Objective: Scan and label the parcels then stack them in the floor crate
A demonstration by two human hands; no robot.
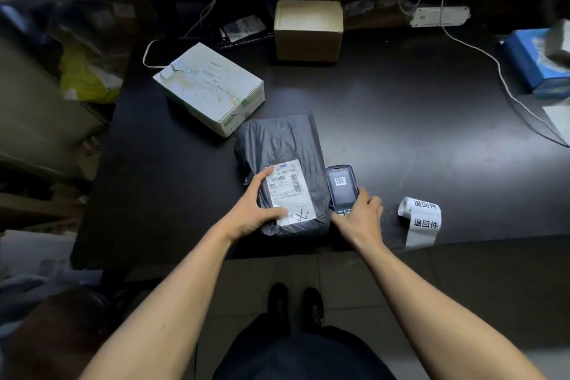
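In the head view, a grey bag (282, 170) is laid flat on the dark table (401, 120), near its front edge, with its label (288, 191) turned up, presumably so that the barcode can be read. The bag is held down by the left hand (254, 207): the thumb is stretched along the label's left edge and the fingers are curled over its lower corner, a grip that seems meant to keep the slack plastic from sliding. Just to the right of the bag, touching it or nearly so, a scanner (340, 187) is gripped at its lower end by the right hand (359, 214), fingers wrapped round the keypad; its screen is kept face up, and a barcode is shown on it. A roll (421, 219) of printed stickers is kept near the right hand, probably for the labelling step. A white box (212, 88) and a brown box (308, 31) are set further back, well apart from the bag, and are judged to be waiting their turn.

The crate cannot be picked out; the left side is blurred and dark. The small print on the label cannot be read, nor can the scanner's keys, which are covered by the fingers.
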